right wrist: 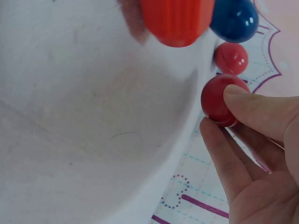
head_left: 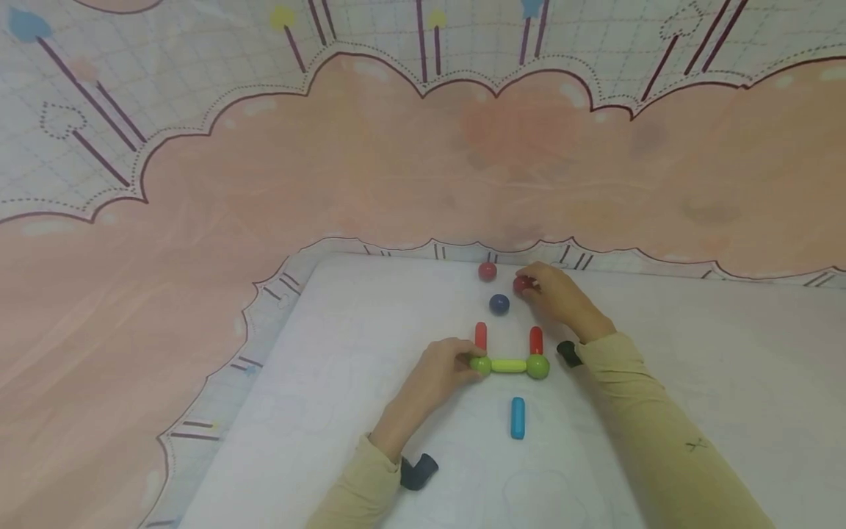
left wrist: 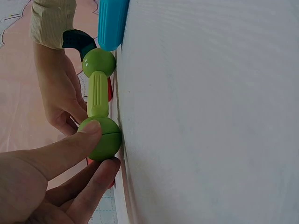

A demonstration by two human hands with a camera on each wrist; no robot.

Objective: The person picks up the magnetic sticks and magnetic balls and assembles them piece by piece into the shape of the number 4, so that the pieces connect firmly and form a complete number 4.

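My left hand (head_left: 441,369) pinches a green ball (left wrist: 103,145) between thumb and fingers. A yellow-green ribbed rod (head_left: 509,366) joins that ball to a second green ball (head_left: 538,366). From the two green balls a red rod (head_left: 481,336) and another red rod (head_left: 536,340) point away toward the far edge. Farther back, my right hand (head_left: 554,295) holds a dark red ball (right wrist: 219,100) with thumb and fingertips. Near it lie a blue ball (head_left: 499,304) and a lighter red ball (head_left: 487,272).
A blue rod (head_left: 518,418) lies on the white tabletop (head_left: 317,382), nearer than the joined pieces. Black straps show at both wrists. Behind the table's far edge hangs or lies a pink patterned cloth (head_left: 396,169).
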